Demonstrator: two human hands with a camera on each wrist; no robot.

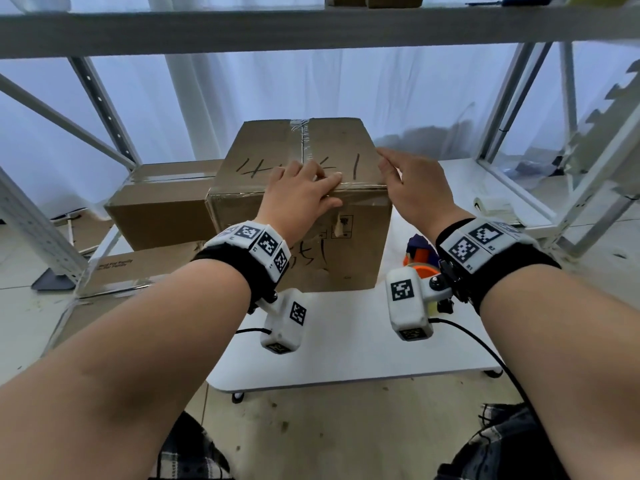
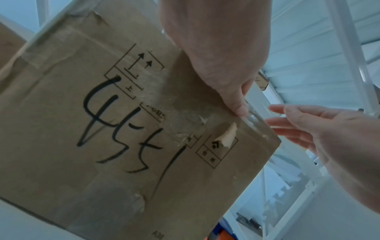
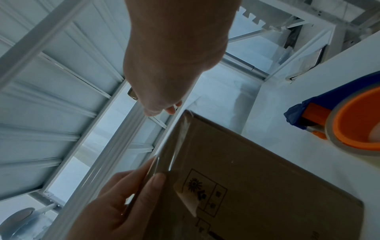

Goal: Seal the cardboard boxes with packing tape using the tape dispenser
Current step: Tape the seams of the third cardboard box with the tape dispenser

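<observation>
A white metal shelving rack [image 1: 104, 109] frames the scene, and a white table [image 1: 346, 348] stands within it. On the table sits the cardboard box [image 1: 301, 216], clear packing tape [image 1: 304, 140] already running down its top seam and over the front edge. A second, lower box [image 1: 159, 209] lies just behind it on the left.

The left hand [image 1: 298, 192] lies over the front top edge of the box, fingers straight and pressing the tape flat, thumb on the front face. The right hand [image 1: 412, 188] rests at the box's right top corner, fingers extended and relaxed, grasping nothing.

The tape dispenser [image 1: 420, 258], blue and orange, stands on the table just right of the box, mostly hidden behind the right wrist in the head view. The right wrist view shows it plainly [image 3: 345, 123], with its orange hub and pale tape roll. Only the left wrist view shows the box's front face [image 2: 127, 129]: black handwritten marks, printed handling symbols and a small torn paper flap [image 2: 226, 136].
</observation>
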